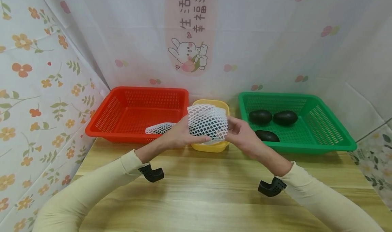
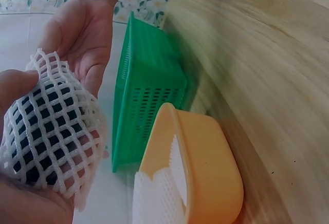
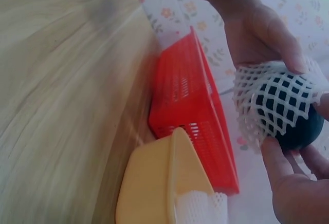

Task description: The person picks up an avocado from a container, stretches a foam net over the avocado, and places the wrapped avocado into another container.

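"Avocado (image 3: pixel 304 134) is partly inside the white net (image 1: pixel 208 121), held up off the table (image 1: pixel 196 194). Why do we use both hands?"

"Our left hand (image 1: pixel 178 133) grips the net and our right hand (image 1: pixel 245 136) holds the bare end, maybe so it can't slip out."

"Why is the yellow tub (image 1: pixel 211 147) in the middle?"

"Spare nets (image 3: pixel 198 208) are in it, perhaps so we can reach them easily. Three bare avocados (image 1: pixel 260 116) lie in the green basket (image 1: pixel 324 147)."

White lattice net (image 1: pixel 208 122); dark avocado (image 3: pixel 302 133); red basket (image 1: pixel 137 114).
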A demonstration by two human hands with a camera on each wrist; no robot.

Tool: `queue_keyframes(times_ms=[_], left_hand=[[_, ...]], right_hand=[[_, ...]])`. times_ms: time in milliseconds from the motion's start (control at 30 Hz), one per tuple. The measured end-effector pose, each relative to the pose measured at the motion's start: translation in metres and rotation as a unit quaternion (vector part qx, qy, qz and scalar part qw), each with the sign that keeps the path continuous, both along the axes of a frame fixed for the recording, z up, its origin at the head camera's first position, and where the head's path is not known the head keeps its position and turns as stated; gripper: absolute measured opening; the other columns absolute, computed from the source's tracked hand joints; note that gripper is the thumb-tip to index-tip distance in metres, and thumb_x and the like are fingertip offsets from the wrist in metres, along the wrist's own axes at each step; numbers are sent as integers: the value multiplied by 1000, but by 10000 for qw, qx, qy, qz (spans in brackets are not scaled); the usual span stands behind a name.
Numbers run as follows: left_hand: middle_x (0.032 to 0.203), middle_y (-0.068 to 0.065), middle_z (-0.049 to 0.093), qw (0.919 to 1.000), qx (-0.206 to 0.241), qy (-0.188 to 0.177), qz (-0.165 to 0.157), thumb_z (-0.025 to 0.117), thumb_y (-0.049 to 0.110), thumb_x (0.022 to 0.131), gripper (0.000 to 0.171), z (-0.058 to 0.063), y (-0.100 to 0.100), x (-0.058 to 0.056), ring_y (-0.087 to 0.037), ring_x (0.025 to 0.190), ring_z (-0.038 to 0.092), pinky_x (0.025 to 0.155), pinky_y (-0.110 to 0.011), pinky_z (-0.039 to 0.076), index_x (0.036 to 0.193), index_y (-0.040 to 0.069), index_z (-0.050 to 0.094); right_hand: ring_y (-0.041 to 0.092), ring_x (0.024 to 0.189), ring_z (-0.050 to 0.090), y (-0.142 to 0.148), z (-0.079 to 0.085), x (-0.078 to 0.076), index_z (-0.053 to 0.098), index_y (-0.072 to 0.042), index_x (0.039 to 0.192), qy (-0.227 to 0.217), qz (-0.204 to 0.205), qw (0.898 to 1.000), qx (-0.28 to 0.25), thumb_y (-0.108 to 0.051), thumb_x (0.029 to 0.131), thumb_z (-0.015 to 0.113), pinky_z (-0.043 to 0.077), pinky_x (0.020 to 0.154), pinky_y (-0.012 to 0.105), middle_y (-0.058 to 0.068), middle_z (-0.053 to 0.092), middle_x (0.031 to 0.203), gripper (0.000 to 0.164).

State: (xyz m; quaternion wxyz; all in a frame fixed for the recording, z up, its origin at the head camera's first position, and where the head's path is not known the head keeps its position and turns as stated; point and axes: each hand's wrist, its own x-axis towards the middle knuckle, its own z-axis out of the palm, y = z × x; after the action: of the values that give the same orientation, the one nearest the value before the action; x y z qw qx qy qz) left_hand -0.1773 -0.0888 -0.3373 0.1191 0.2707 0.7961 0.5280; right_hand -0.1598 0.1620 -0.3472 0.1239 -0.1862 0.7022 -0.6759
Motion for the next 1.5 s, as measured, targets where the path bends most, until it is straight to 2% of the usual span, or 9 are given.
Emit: queue_keyframes(times_ms=[200, 367, 500, 567, 667, 767, 867, 1200, 1500], left_hand=[[139, 1, 49, 10000, 26, 26, 65, 84, 34, 81, 88, -1, -1, 2, -20, 123, 47, 104, -43, 43, 150, 15, 33], [143, -1, 45, 9995, -138, -27, 284, 85, 36, 80, 95, 1, -4, 1, -21, 127, 44, 108, -47, 38, 153, 13, 29], [142, -2, 47, 9999, -13, 2, 124, 86, 30, 80, 92, 2, -5, 1, -22, 126, 45, 107, -47, 40, 151, 13, 31], [140, -2, 48, 10000, 77, 11, 10, 86, 28, 80, 90, 2, -5, 1, -22, 125, 46, 105, -45, 42, 150, 13, 32], [138, -3, 49, 9997, 162, 9, -158, 86, 26, 80, 88, 2, -4, 1, -23, 123, 47, 102, -44, 45, 149, 12, 33], [136, -3, 50, 9997, 119, 8, -218, 86, 26, 80, 88, 1, -2, 2, -24, 121, 48, 100, -42, 47, 149, 12, 34], [137, -3, 50, 9997, 142, 58, -207, 87, 25, 79, 89, 0, -1, 4, -23, 121, 49, 100, -41, 47, 149, 12, 34], [139, 0, 47, 9983, 334, 457, 140, 87, 22, 80, 90, 1, 3, 7, -19, 123, 47, 102, -41, 46, 150, 14, 31], [140, -7, 42, 9927, 554, 446, 978, 87, 20, 81, 86, -1, -5, 4, -28, 122, 51, 97, -43, 51, 143, 16, 28]], right_hand=[[26, 119, 61, 4, -1, 1, 45, 7, 143, 156, 57, 9997, 161, 7, 94, 60, 52, 94, 33, 22, 56, 135, 51], [30, 114, 58, 7, -1, -1, 51, 8, 129, 497, -644, 9967, 82, -5, 103, 56, 52, 95, 35, 22, 56, 126, 29], [37, 122, 49, 4, 2, -5, 41, 4, 136, 244, -968, 9947, -251, -18, 106, 53, 51, 98, 40, 25, 44, 136, 39], [37, 124, 47, 2, 3, -6, 34, -2, 145, -66, -779, 9967, -209, -27, 105, 55, 50, 98, 41, 23, 39, 144, 52], [39, 126, 48, -3, 3, -7, 21, -12, 157, -624, -63, 9977, -245, -35, 104, 57, 50, 97, 47, 22, 34, 150, 68], [43, 122, 54, -8, 1, -6, 19, -10, 158, -1063, 674, 9905, -558, -30, 103, 62, 49, 95, 55, 26, 37, 147, 73], [39, 118, 58, -11, -2, -5, 26, -3, 154, -1015, 865, 9887, -688, -20, 102, 65, 50, 91, 57, 25, 43, 142, 68], [36, 116, 60, -13, -4, -3, 37, -3, 151, -248, 259, 9975, -605, -11, 99, 66, 53, 90, 51, 21, 48, 140, 60], [33, 122, 52, -7, -4, 0, 37, -6, 150, 65, -342, 9984, -451, 1, 93, 70, 52, 94, 37, 16, 45, 143, 66]])
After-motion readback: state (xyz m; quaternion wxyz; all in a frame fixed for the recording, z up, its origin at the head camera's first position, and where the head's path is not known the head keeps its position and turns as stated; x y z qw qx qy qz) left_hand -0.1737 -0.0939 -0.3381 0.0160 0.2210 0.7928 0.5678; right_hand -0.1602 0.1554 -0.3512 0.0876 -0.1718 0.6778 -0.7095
